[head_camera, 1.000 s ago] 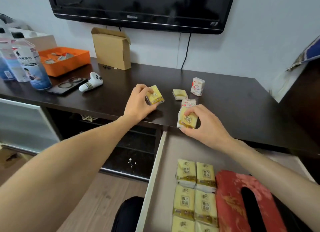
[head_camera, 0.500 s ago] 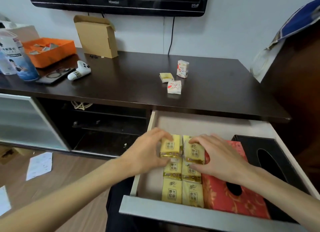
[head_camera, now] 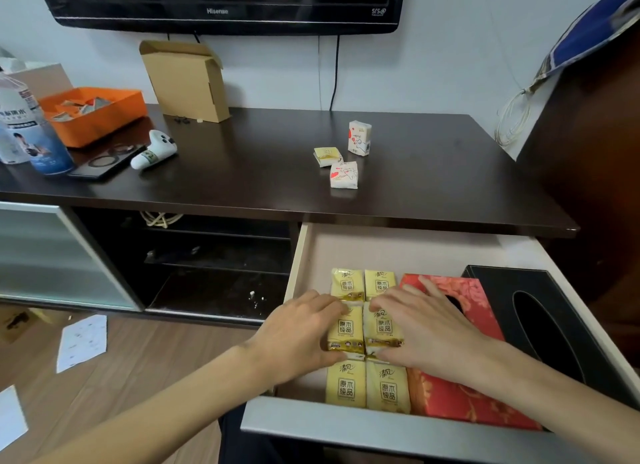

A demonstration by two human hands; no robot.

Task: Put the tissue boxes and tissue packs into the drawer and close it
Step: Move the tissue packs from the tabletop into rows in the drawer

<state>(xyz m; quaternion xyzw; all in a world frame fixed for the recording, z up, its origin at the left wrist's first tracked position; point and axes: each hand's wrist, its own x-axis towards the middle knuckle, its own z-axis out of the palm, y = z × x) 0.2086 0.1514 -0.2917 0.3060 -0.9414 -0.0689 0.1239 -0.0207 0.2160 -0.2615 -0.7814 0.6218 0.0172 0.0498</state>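
Drawer part-filled and open; three tissue packs remain on the cabinet top.

In the drawer (head_camera: 298, 255), left to right: six yellow tissue packs (head_camera: 363, 328) in two columns near the left wall, the red tissue box (head_camera: 460, 387) touching them, the black tissue box (head_camera: 554, 325) against the right wall. My left hand (head_camera: 298, 335) lies flat, fingers loosely spread, against the left side of the middle row; my right hand (head_camera: 433, 328) lies flat, fingers spread, over that row's right pack and the red box's edge. Neither grips anything. I judge I am squaring the packs. On the cabinet top (head_camera: 242, 172), right of centre, stand apart the small yellow pack (head_camera: 327, 156), the flat white pack (head_camera: 344, 175) and the upright white pack (head_camera: 359, 137). These, then closing, remain. A second ago my hands held two yellow packs at the top's front edge; half a second ago they were setting them at the rear row; now both rest one row nearer the drawer front.
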